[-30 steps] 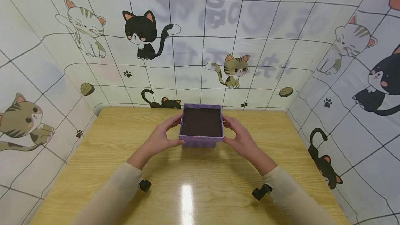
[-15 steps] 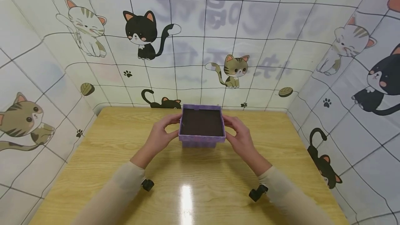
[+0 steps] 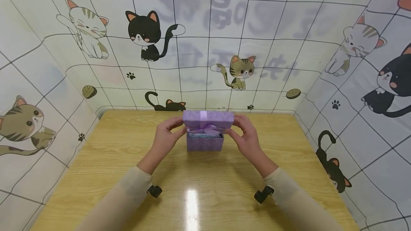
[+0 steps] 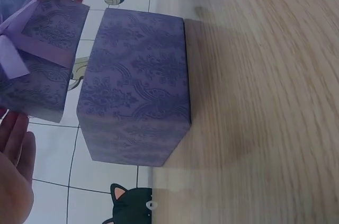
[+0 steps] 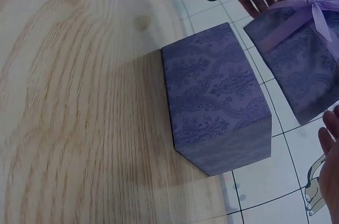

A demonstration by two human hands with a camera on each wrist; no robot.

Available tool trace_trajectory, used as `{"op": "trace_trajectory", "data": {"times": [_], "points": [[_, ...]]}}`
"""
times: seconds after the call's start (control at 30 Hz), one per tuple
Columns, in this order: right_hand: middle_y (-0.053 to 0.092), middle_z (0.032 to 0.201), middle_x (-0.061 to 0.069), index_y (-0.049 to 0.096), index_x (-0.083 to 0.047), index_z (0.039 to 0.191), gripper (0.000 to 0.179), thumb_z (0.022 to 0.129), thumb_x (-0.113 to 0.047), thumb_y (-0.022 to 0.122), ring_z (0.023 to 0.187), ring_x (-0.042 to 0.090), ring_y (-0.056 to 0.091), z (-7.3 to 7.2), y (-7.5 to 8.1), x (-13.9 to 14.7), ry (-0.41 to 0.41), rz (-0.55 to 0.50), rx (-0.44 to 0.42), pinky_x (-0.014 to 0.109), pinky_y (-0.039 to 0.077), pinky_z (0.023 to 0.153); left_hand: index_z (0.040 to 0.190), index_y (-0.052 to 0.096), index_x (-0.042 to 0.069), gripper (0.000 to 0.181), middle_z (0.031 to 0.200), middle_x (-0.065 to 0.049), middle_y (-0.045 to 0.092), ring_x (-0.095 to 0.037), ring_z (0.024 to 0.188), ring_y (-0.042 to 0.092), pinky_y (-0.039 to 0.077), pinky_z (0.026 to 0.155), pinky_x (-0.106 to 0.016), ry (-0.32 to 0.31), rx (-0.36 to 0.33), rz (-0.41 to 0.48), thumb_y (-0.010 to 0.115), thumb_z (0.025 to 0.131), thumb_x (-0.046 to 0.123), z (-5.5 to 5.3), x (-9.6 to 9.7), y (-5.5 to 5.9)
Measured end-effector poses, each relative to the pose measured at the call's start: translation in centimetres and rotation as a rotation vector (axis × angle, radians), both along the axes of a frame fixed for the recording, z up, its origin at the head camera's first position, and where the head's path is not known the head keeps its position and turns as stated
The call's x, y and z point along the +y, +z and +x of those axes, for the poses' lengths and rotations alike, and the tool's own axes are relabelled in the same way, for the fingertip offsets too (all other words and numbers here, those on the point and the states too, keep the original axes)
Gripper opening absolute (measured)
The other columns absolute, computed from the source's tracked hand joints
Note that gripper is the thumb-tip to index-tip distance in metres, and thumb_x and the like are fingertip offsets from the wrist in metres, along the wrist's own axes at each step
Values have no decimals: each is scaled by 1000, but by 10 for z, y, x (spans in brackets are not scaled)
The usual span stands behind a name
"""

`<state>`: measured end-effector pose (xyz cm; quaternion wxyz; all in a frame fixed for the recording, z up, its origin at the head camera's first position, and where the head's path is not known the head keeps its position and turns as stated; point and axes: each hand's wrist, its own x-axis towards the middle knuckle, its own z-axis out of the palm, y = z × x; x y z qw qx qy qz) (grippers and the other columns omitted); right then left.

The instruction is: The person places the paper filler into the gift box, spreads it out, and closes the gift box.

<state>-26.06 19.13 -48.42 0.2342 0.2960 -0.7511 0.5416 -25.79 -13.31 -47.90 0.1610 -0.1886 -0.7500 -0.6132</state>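
A purple patterned gift box [image 3: 204, 144] stands on the wooden table, with pale blue filling [image 3: 203, 136] showing over its front wall. Above it is the matching lid [image 3: 192, 118], tilted with its ribboned outside towards me. A lilac bow [image 3: 209, 130] hangs at the lid's lower part. My left hand [image 3: 164, 142] holds the lid's left side, thumb in front and fingers behind. On the opposite side, my right hand [image 3: 247, 141] grips it in the same way. Both wrist views show the box [image 4: 140, 75] apart from the lid [image 5: 299, 60].
The wooden table [image 3: 205, 184] runs up to a back sheet [image 3: 192, 77] printed with cartoon cats and grid lines. Similar sheets flank the table on the left and right. A small black device [image 3: 155, 191] sits at my left cuff, another black device [image 3: 264, 194] at my right.
The lid was held with its dark inside facing up at me; it has been tipped so its ribboned outside shows. The blue filling has come into view beneath it.
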Motion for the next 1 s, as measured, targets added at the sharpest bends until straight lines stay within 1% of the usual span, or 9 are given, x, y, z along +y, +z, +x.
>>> {"op": "trace_trajectory", "data": {"times": [0.07, 0.17, 0.27, 0.43, 0.53, 0.63, 0.77, 0.87, 1.0], "points": [[73, 122, 10, 77, -3, 125, 36, 93, 12, 83, 117, 21, 71, 0, 1, -1, 22, -20, -44, 31, 59, 103, 123, 83, 1, 29, 121, -13, 81, -28, 110, 78, 62, 102, -45, 10, 7, 17, 87, 95, 0, 0, 1, 1], [76, 114, 12, 77, -2, 121, 28, 96, 10, 81, 106, 19, 75, 0, 0, -2, 28, -42, -100, 28, 60, 97, 123, 84, 4, 28, 118, -11, 82, -25, 100, 80, 65, 91, -36, -4, -10, 43, 88, 96, 5, 0, 3, 1], [74, 115, 15, 75, 0, 135, 38, 98, 11, 78, 99, 19, 74, -2, -1, -2, 31, -60, -115, 25, 61, 91, 131, 82, 9, 36, 123, -10, 81, -22, 88, 81, 64, 77, -26, -20, -31, 69, 89, 96, 7, 1, 5, 1], [65, 134, 21, 61, 3, 156, 61, 98, 17, 73, 89, 26, 73, -3, -1, -5, 26, -47, -77, 23, 61, 85, 153, 70, 17, 60, 148, -4, 71, -25, 78, 79, 55, 63, -22, -21, -10, 69, 87, 97, 6, 4, 8, 0], [58, 150, 25, 56, 7, 157, 61, 99, 18, 70, 85, 28, 72, -3, 1, -8, 13, -28, -64, 22, 59, 81, 160, 63, 21, 68, 160, 2, 62, -24, 78, 77, 53, 61, -21, -14, 9, 59, 86, 98, 6, 4, 10, 1], [51, 160, 27, 53, 9, 159, 60, 101, 16, 69, 82, 27, 69, -1, 4, -10, -2, -11, -74, 22, 56, 76, 161, 62, 21, 68, 165, 7, 57, -18, 76, 75, 51, 60, -20, 1, 27, 46, 85, 99, 7, 5, 11, 2], [52, 161, 23, 50, 3, 164, 62, 104, 12, 68, 78, 21, 63, 0, 6, -11, -19, 17, -108, 21, 50, 69, 159, 64, 18, 64, 163, 4, 59, -13, 71, 72, 50, 57, -19, 22, 38, 35, 84, 100, 9, 4, 12, 2], [56, 160, 16, 50, -7, 167, 64, 107, 7, 68, 76, 18, 59, 1, 6, -8, -20, 38, -144, 20, 47, 65, 160, 62, 16, 63, 162, -1, 60, -12, 71, 72, 51, 58, -20, -3, 22, 36, 82, 101, 7, 2, 9, 0], [58, 158, 12, 47, -11, 170, 68, 108, 3, 69, 81, 18, 61, 0, 5, -2, 33, 53, -197, 20, 52, 71, 166, 54, 16, 73, 167, -5, 54, -15, 79, 76, 58, 65, -22, -100, -27, 5, 83, 100, 4, 1, 3, -2]]}}
